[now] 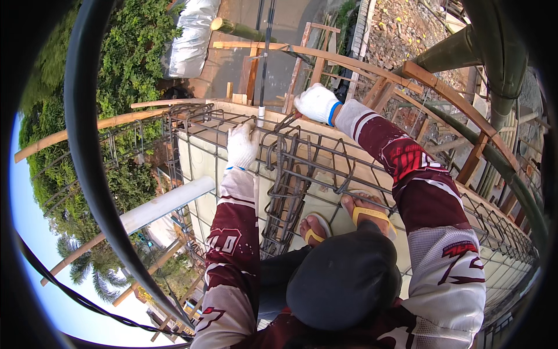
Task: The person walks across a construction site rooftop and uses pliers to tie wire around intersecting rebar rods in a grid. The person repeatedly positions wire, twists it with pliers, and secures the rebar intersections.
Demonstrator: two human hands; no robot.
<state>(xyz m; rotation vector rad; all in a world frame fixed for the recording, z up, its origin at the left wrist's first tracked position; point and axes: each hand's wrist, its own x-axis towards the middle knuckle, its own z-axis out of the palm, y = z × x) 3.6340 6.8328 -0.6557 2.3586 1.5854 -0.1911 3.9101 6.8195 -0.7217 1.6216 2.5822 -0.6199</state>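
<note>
The left hand [242, 145] is pressing on the rebar mesh [325, 157]; the right hand [317, 103] is gripping a bar at the slab's edge. The mesh is already lying laid over the formwork [197, 157] (ties too small to tell).

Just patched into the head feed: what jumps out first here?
Two white-gloved hands at a rebar cage at centre: the left hand rests on the mesh, the right hand grips bars at the far edge. Below, feet in yellow sandals stand on the bars, with trees far beneath at left.

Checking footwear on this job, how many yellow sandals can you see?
2. One sandal is on the foot standing on the rebar mesh near the middle; the other sandal is just right of it, partly behind the dark cap.
</note>
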